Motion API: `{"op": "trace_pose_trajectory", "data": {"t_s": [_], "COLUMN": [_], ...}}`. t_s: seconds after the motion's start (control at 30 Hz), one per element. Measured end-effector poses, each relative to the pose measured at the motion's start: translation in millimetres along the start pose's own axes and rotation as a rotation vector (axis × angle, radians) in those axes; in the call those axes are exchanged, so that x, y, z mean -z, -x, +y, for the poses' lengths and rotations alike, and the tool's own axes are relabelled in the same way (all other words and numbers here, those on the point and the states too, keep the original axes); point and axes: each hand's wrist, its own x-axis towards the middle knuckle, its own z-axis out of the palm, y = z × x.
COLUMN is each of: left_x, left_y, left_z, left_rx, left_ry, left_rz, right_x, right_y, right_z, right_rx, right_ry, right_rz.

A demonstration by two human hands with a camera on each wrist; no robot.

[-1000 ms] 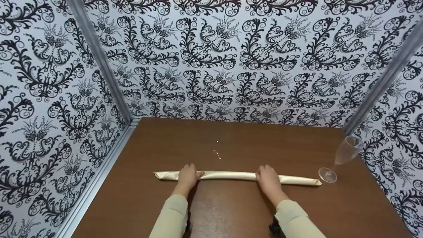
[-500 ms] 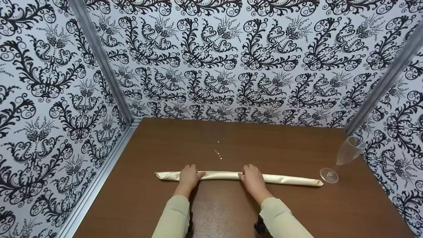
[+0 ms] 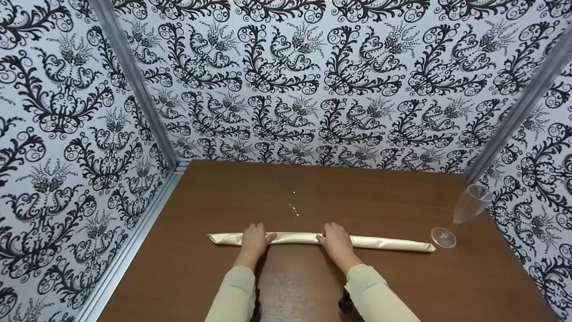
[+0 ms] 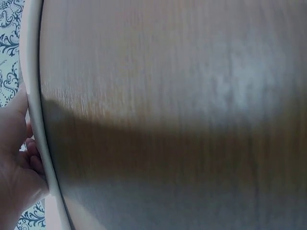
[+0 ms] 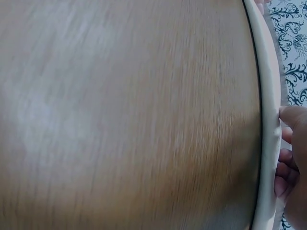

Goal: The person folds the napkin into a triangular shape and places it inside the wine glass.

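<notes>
A cream satin cloth, rolled into a long thin tube (image 3: 384, 243), lies crosswise on the brown wooden table in the head view. My left hand (image 3: 254, 240) holds the roll left of its middle, fingers over the far side and thumb pointing inward along it. To the right, my right hand (image 3: 336, 241) grips it nearer the middle, its thumb toward the other hand. In the left wrist view, the curled fingers (image 4: 33, 158) are partly hidden by the roll (image 4: 38, 110). The right wrist view has the thumb and curled fingers (image 5: 285, 175) against the roll (image 5: 268, 143).
A clear stemmed glass (image 3: 471, 203) stands at the right, its foot (image 3: 443, 237) close to the roll's right end. Small white specks (image 3: 294, 209) lie on the table (image 3: 380, 197) beyond the cloth. Patterned walls (image 3: 286, 80) enclose the back and sides.
My right hand has slid left along the roll, closer to the left hand, most of it in the first half second. The left hand and the roll have stayed in place.
</notes>
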Motion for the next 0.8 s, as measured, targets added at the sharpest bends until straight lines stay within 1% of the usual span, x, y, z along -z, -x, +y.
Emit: {"op": "trace_pose_trajectory", "data": {"t_s": [0.13,0.2,0.27,0.4,0.5,0.63,0.8], "left_x": [1.7,1.8,0.4,-6.6,-11.6,-16.2,-20.8], "left_y": [1.1,0.7,0.3,-0.5,-1.9,-4.0,-5.6], "left_z": [6.3,11.6,18.3,33.0,44.2,60.7,82.6], "left_rx": [0.022,0.022,-0.003,-0.074,-0.084,-0.061,0.006], "left_ry": [-0.03,-0.019,0.009,0.063,0.059,0.011,-0.054], "left_rz": [-0.009,-0.015,-0.026,-0.043,-0.031,-0.011,-0.03], "right_x": [-1.0,-1.0,-1.2,-3.3,-5.1,-6.9,-6.7], "right_y": [0,-1,-1,0,1,3,5], "right_z": [-1,-2,-2,-1,0,2,4], "right_rx": [-0.002,0.0,0.0,0.002,0.017,0.012,0.005], "right_ry": [0.004,0.009,0.021,0.038,0.039,0.022,0.008], "right_rz": [-0.006,-0.009,-0.006,0.002,0.012,0.012,0.031]}}
